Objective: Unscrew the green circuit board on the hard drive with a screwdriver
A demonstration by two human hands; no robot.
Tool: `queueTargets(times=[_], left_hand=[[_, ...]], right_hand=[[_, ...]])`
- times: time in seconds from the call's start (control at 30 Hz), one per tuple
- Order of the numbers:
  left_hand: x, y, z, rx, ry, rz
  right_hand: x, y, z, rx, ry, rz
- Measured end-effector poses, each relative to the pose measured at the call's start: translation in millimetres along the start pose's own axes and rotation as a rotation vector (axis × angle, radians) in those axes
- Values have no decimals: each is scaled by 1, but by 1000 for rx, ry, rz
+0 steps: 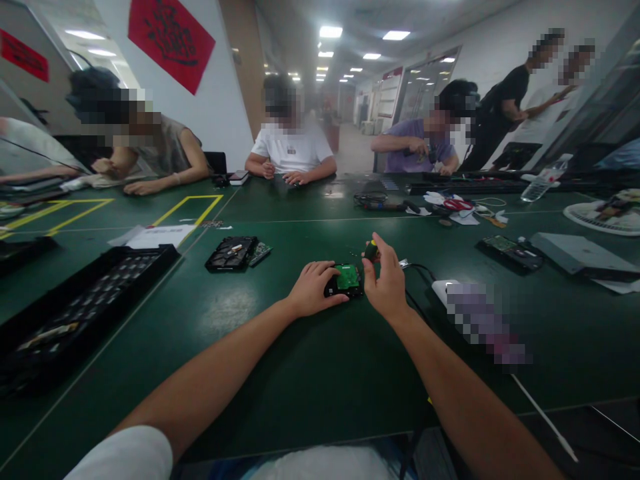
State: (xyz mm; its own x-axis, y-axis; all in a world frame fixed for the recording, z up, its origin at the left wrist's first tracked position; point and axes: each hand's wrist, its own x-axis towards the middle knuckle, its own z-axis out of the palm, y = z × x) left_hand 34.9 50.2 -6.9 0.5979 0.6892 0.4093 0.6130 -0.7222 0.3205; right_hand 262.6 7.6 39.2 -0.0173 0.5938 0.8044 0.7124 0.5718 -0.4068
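Note:
A black hard drive with a green circuit board (349, 276) lies flat on the green table in front of me. My left hand (314, 289) grips its left side, thumb along the near edge and fingers over the far one. Just right of the drive, my right hand (386, 283) is closed round a screwdriver (371, 251) with a dark green and yellow handle. The screwdriver's shaft and tip cannot be made out. A few tiny specks, perhaps screws (353, 253), lie beyond the drive.
An opened drive (231, 254) with a loose circuit board (261, 253) lies left, beyond a long black tray (90, 307). Rightward are a white power strip (445, 293) with a cable, another drive (511, 253) and a grey metal case (583, 253). Several people sit opposite.

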Motion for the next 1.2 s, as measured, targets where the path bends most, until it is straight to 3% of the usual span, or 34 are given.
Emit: queueTargets(times=[0.5, 1.2], left_hand=[[1, 1, 1, -1, 10, -2], [0, 0, 1, 21, -3, 4]], right_hand=[[1, -2, -2, -7, -38, -9], [0, 1, 1, -25, 16, -1]])
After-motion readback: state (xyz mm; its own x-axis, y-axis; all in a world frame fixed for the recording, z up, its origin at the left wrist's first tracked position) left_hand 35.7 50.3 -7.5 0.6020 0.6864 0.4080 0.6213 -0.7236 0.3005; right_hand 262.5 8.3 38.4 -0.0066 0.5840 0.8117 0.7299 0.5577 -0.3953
